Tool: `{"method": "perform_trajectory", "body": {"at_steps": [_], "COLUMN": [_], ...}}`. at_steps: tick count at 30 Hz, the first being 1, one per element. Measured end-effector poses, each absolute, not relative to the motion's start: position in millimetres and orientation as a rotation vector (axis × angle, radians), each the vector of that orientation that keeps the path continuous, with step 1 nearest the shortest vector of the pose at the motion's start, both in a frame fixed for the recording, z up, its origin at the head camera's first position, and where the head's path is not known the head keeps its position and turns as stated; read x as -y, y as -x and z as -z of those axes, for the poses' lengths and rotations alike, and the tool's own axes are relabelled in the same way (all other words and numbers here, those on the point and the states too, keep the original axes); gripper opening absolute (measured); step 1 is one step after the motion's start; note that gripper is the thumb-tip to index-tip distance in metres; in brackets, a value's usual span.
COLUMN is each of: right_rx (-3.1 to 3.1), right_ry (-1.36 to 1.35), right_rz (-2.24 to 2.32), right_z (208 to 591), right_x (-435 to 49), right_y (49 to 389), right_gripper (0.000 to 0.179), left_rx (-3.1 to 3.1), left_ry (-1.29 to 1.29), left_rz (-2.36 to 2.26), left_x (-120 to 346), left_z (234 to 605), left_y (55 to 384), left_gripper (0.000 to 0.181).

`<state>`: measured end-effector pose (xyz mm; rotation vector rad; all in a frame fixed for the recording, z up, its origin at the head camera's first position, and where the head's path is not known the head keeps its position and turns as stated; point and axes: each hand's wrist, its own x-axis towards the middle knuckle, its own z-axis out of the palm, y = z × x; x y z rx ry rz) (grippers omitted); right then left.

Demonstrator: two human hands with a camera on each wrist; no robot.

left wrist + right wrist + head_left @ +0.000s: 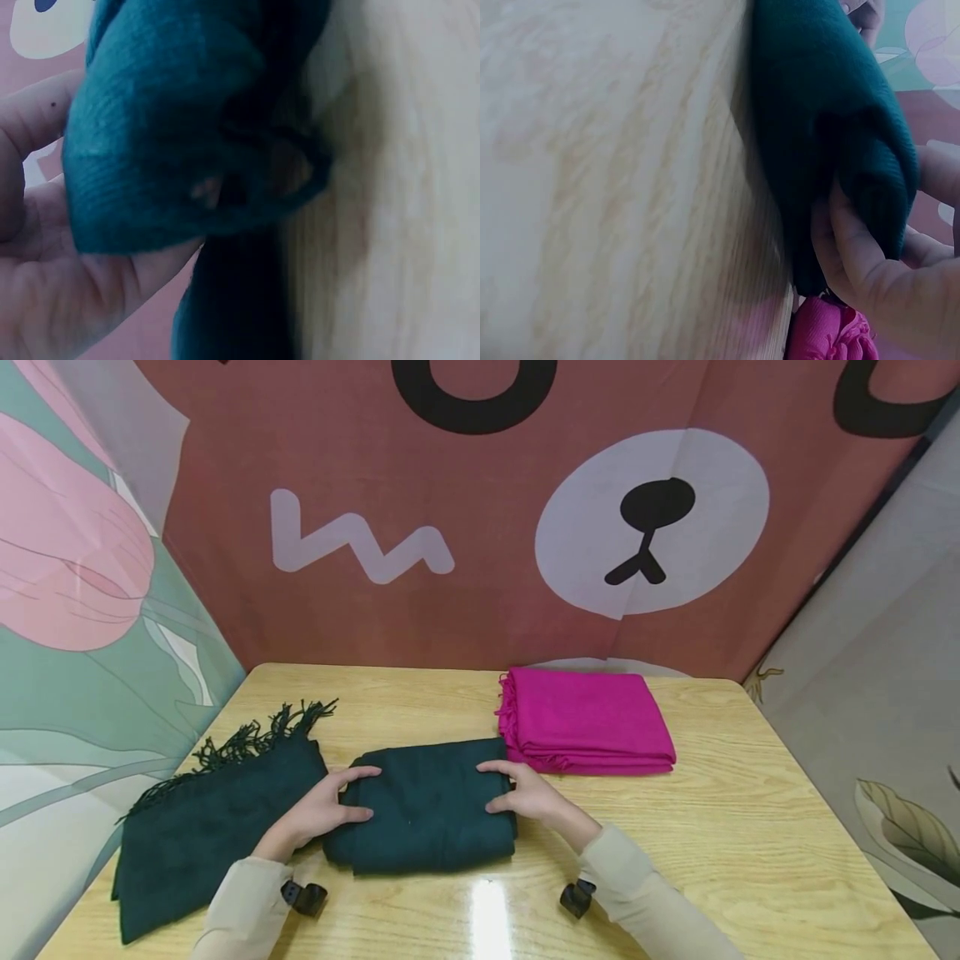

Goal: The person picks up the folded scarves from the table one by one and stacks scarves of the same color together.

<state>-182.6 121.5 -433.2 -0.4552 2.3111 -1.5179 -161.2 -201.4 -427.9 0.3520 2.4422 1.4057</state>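
A folded dark green scarf (431,806) lies in front of the person at the middle of the table. At its left end the left hand (330,806) grips the cloth, thumb and index finger on top; the left wrist view shows the other fingers partly hidden behind the folded layers (150,150). The right hand (528,793) holds the opposite end. In the right wrist view, its fingers (847,240) curl into the layers of the fold. Left of it, a second dark green cloth piece with a fringe (217,827) lies flat, partly behind the left forearm.
A folded magenta scarf (588,718) with a fringed left edge lies at the back, touching or close to the green scarf's far right corner. The wooden table (750,843) meets a printed curtain (487,627) at the back. Small black cameras (303,897) hang at both wrists.
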Motion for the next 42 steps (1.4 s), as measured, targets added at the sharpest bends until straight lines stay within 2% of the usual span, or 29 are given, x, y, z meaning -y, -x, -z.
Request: {"method": "perform_trajectory", "body": {"at_steps": [17,42], "right_rx": [-2.290,-2.214], "right_ry": [0.495,0.515], "right_rz": [1.473,1.485], "right_z": [429.6,428.2], "right_x": [-127.7,-142.4], "right_y": [172.9,163.4], "right_gripper": [0.054,0.053], "left_rx": [-2.450,-2.315], "left_ry": [-0.467,-0.492], "left_rz": [-1.378,-1.438], "left_x": [202.3,195.3], "left_z": [430.2,426.9], "left_y": [153.1,149.5], "left_gripper": [0.056,0.057]}}
